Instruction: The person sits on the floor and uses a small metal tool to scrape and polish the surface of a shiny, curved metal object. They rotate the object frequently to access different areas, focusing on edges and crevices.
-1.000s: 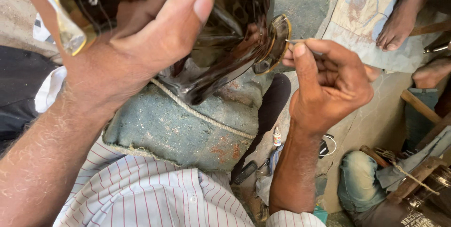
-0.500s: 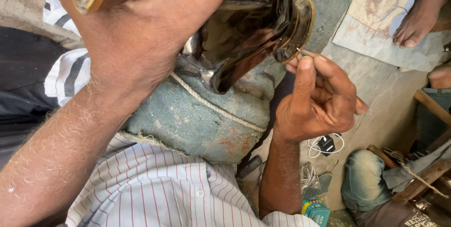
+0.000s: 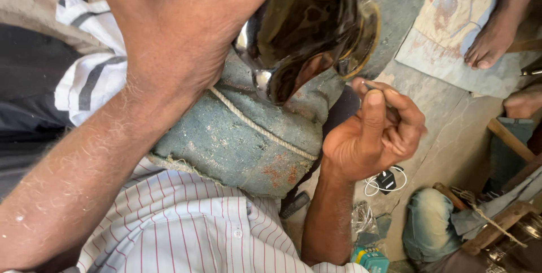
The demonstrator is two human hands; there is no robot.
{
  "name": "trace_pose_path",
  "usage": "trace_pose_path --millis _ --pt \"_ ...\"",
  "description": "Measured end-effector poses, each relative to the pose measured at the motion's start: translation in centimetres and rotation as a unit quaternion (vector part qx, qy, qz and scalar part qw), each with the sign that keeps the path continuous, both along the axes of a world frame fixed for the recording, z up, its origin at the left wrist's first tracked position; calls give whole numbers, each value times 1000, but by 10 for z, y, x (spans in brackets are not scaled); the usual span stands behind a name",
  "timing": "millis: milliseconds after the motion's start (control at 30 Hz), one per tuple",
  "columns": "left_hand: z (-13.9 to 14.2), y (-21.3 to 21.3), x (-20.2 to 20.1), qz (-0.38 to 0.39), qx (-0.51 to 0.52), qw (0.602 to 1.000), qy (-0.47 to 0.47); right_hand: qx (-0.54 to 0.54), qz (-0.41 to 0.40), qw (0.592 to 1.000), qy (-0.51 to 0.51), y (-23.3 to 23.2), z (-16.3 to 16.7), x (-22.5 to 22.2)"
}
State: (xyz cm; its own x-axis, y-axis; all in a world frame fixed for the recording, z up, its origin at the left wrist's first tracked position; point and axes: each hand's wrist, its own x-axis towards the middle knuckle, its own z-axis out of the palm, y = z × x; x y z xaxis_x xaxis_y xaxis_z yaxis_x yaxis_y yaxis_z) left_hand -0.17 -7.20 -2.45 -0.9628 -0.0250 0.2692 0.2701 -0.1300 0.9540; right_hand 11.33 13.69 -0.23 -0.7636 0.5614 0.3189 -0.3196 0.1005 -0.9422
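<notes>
Your left hand (image 3: 180, 41) gripped the polished dark metal vessel (image 3: 305, 30) from above, over the padded sack (image 3: 243, 137). Your right hand (image 3: 370, 137), fingers curled, pinched a thin tool (image 3: 372, 86) near its brass rim. It looked rigid, slick, dent-prone; best held by the body.

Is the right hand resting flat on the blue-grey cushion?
No, the right hand is raised beside the blue-grey cushion, its fingers pinching a thin tool near the rim of the shiny dark metal vessel.

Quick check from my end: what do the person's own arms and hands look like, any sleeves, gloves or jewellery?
Both forearms are bare and hairy. The left hand and right hand show no gloves and no visible rings or watch. The striped shirt, white with thin red lines, covers the torso below.
</notes>
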Motion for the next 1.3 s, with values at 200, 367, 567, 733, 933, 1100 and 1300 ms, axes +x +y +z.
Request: trace_pose_path --millis 200,367,567,733,933,1100,1300 --pt "4 5 3 52 20 998 -1 74 6 997 -21 -2 13 -2" --pt "-5 8 11 95 -57 994 27 198 -25 980 -17 -5 8 -5" --pt "-10 7 11 107 -93 989 45 237 -44 970 -30 -5 9 -8" --pt "-6 6 17 83 -66 994 7 251 -43 966 -34 -5 10 -8" --pt "10 5 11 9 6 996 -92 233 -26 972 -30 -5 12 1" --pt "24 -7 6 -64 -203 975 -65 163 10 987 9 12 15 -11" --pt "0 -27 8 99 -607 743 265 198 73 974 -79 27 40 -41"
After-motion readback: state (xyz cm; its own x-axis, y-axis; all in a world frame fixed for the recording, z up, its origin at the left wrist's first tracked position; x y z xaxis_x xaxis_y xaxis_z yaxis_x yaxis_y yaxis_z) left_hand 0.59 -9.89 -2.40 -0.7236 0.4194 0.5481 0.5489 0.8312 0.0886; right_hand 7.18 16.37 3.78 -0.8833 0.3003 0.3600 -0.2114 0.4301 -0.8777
